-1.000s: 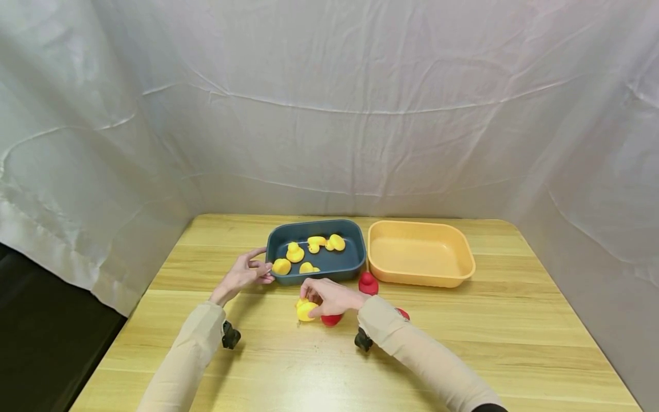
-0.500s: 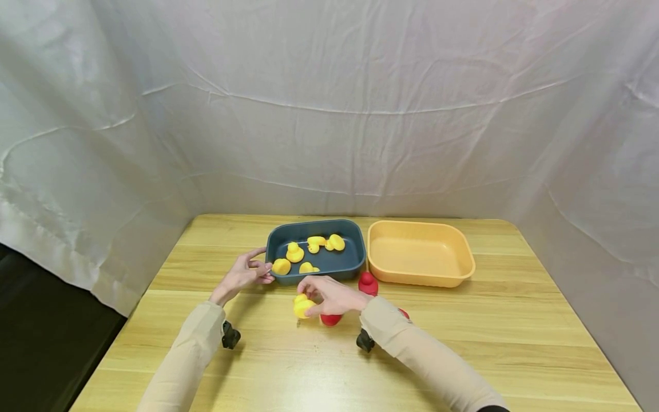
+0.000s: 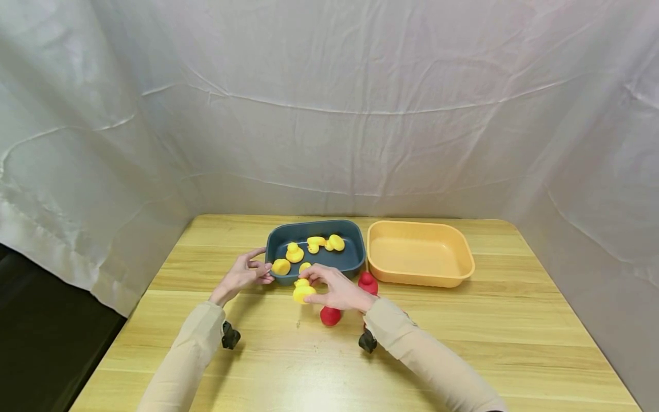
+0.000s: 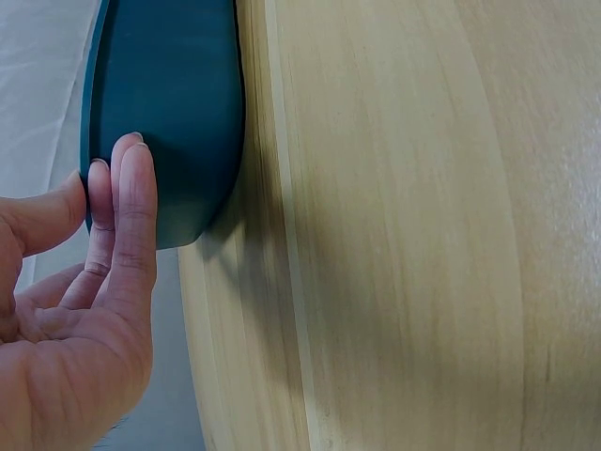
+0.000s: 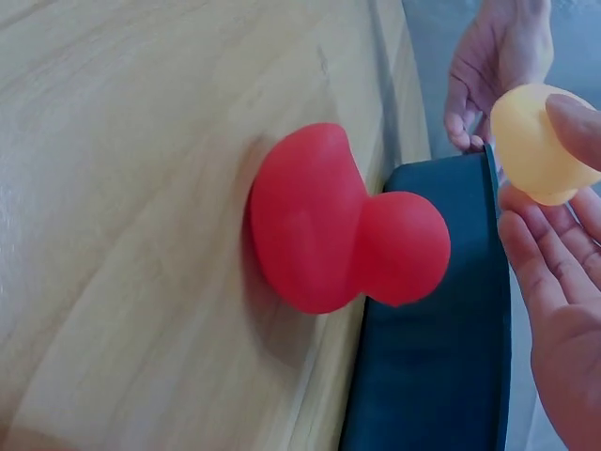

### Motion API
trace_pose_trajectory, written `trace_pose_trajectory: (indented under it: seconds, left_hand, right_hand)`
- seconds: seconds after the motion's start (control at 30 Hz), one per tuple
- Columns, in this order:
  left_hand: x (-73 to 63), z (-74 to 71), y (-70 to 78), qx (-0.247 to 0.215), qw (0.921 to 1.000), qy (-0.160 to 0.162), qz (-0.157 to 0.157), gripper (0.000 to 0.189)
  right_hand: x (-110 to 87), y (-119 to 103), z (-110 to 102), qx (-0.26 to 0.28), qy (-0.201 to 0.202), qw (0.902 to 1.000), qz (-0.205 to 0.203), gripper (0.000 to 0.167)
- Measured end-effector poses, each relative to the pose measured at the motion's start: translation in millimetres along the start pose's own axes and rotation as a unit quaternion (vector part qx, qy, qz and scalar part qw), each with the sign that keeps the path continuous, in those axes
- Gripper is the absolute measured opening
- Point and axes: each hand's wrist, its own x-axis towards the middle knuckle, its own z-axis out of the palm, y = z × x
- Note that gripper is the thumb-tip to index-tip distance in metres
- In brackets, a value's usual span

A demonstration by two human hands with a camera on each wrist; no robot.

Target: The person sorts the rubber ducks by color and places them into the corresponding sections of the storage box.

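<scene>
1. Yellow rubber duck [image 3: 304, 293] in hand: off the tabletop [image 3: 463, 343], near the 6 o'clock wall of the dark blue tray [image 3: 337, 261].
2. Right hand [image 3: 337, 289]: thumb and fingertips clamped on that duck.
3. Left hand [image 3: 243, 274]: thumb and fingers pinching the rim at the blue tray's 8 o'clock corner.
4. Inside the blue tray: 5 other yellow ducks [image 3: 294, 253] show, 1 partly hidden.
5. Red rubber duck [image 3: 330, 316]: on the table, at 4 o'clock from the held duck.
6. Second red duck [image 3: 368, 282]: at the blue tray's 4 o'clock corner.
7. Orange tray [image 3: 421, 252]: just beside the blue tray, at its 3 o'clock.
</scene>
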Motion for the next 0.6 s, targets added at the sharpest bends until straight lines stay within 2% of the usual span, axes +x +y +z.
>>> trace_pose_trajectory:
  seconds: [0.27, 0.6]
  left_hand:
    - [-0.2, 1.1, 0.6, -0.002, 1.0000, 0.005, -0.001, 0.066]
    - [-0.5, 3.2, 1.4, -0.008, 1.0000, 0.001, 0.004, 0.066]
  right_hand:
    - [-2.2, -1.2, -8.7, 0.027, 0.050, 0.9983, 0.015, 0.047]
    - [-5.7, 3.5, -17.1, 0.031, 0.125, 0.9912, 0.030, 0.044]
